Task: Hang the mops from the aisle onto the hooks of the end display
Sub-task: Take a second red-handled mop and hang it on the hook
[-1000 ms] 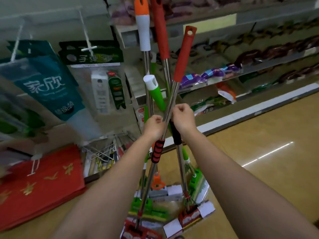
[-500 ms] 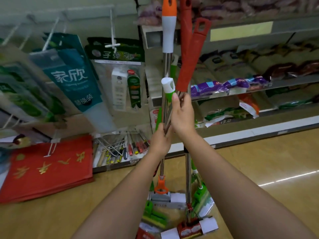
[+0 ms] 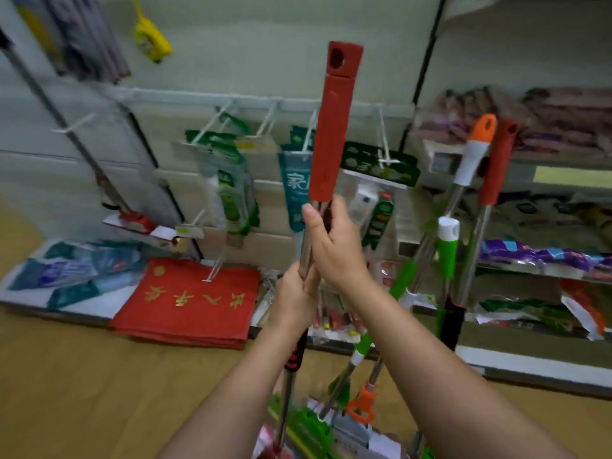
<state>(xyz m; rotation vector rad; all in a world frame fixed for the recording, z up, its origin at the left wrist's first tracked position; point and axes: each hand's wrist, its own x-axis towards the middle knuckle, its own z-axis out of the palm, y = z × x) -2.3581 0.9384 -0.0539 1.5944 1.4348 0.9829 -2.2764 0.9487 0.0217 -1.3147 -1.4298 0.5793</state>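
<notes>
Left hand (image 3: 295,294): lower of the two hands, fingers wrapped tight around the steel shaft of the red-handled mop (image 3: 334,127).
Right hand (image 3: 334,246): just above the left and touching it, curled round the same shaft right under the red grip, thumb laid up along it.
Held mop: nearly upright in front of the person, its hanging hole (image 3: 337,58) at the top of the grip; the head is low at the frame's bottom edge, blurred.
Remaining mops (image 3: 447,246): to the right, leaning by the aisle shelving; orange, green and red handles, none held.
Hooks (image 3: 221,122): white prongs on the end display's back panel beyond the hands, most carrying packets; a bare one (image 3: 73,125) sits off to the left.
Risk, aim: the hole is small and the mop long, so a slight wobble at the hands could carry it past the hook.
Risk, clutter: swinging the shaft could knock the hanging packets (image 3: 231,197) off.
Risk, leaning mops: with nothing steadying them, they may slide down.
</notes>
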